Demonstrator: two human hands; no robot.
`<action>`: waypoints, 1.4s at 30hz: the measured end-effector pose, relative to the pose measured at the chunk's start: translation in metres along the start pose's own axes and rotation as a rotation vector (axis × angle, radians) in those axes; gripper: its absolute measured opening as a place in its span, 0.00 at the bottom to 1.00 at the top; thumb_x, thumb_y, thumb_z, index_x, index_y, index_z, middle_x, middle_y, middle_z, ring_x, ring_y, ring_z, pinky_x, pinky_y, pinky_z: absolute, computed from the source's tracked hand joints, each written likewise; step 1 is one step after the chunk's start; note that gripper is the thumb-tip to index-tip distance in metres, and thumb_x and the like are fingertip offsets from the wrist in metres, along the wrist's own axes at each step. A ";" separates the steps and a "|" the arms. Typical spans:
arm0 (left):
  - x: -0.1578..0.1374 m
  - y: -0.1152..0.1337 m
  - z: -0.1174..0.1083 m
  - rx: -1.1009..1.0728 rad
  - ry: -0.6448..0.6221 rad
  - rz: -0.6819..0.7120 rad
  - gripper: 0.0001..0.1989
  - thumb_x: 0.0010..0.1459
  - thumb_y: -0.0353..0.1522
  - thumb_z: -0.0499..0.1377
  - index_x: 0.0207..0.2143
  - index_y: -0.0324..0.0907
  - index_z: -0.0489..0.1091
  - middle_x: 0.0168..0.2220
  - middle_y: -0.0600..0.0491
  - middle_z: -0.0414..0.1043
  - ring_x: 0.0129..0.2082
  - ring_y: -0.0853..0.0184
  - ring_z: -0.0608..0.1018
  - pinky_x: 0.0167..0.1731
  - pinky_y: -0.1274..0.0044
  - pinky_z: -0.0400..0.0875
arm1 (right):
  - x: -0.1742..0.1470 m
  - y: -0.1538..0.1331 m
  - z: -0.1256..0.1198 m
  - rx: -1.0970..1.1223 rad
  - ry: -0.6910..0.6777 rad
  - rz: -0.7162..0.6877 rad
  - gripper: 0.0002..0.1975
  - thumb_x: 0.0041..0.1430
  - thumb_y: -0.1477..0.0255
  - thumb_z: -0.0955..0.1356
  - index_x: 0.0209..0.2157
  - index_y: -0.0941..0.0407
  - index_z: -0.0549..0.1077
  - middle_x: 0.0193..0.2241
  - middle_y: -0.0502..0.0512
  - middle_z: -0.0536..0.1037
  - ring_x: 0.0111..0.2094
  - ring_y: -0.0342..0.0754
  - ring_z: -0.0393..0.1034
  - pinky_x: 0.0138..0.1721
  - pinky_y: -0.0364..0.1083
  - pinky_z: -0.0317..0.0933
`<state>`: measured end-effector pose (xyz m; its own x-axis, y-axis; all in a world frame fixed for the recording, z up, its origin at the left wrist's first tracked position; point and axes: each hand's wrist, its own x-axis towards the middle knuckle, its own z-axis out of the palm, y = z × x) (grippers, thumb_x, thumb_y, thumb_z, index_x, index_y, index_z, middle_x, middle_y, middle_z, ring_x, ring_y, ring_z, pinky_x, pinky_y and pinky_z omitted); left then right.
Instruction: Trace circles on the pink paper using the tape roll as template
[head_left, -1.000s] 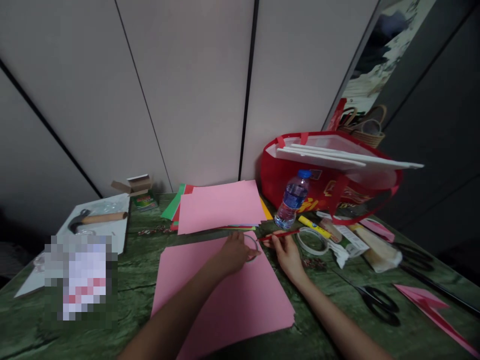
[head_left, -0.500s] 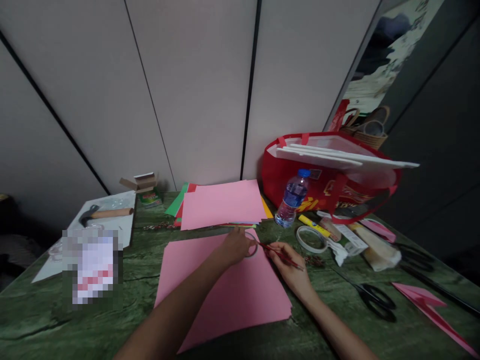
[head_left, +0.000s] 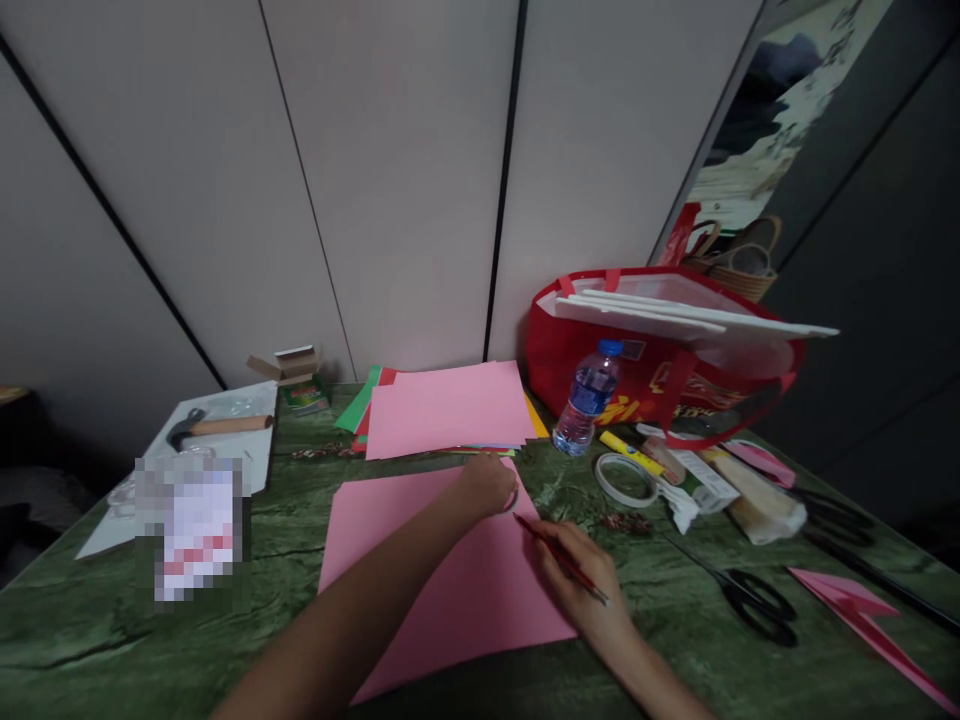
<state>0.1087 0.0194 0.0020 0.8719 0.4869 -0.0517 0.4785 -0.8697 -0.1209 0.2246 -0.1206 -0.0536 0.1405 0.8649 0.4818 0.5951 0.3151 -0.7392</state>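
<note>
A stack of pink paper (head_left: 487, 600) lies in front of me, its corners slightly fanned. Near its upper right corner, my left hand (head_left: 487, 484) is closed on a thin greyish ring like a tape roll (head_left: 513, 499), pressing it against the paper. Most of that ring is hidden under the fingers. My right hand (head_left: 589, 570) grips a slim red pen (head_left: 562, 556) over the paper's right edge. The pen's tip points up and left, just below the ring.
Coloured sheets (head_left: 450, 410) lie behind. To the right are a water bottle (head_left: 589, 400), tape roll (head_left: 625, 480), yellow glue stick (head_left: 631, 453), black-handled scissors (head_left: 757, 600) and red bag (head_left: 570, 335). A hammer (head_left: 225, 425) rests on a white board (head_left: 259, 450) at left.
My right hand has drawn down toward me with the pen, whose tip now sits lower. My left hand has shifted slightly right and covers more of the ring.
</note>
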 end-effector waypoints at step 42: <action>0.005 0.006 0.004 -0.021 -0.030 -0.030 0.07 0.55 0.24 0.54 0.31 0.35 0.73 0.29 0.44 0.74 0.34 0.61 0.76 0.34 0.71 0.69 | 0.111 -0.012 -0.029 0.054 0.060 0.042 0.11 0.54 0.63 0.66 0.28 0.57 0.71 0.25 0.53 0.76 0.28 0.47 0.71 0.31 0.45 0.65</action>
<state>0.1155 0.0173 -0.0025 0.8537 0.5149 -0.0778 0.5069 -0.8560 -0.1018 0.2557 -0.0399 0.0227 0.2124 0.8533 0.4763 0.5444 0.3014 -0.7828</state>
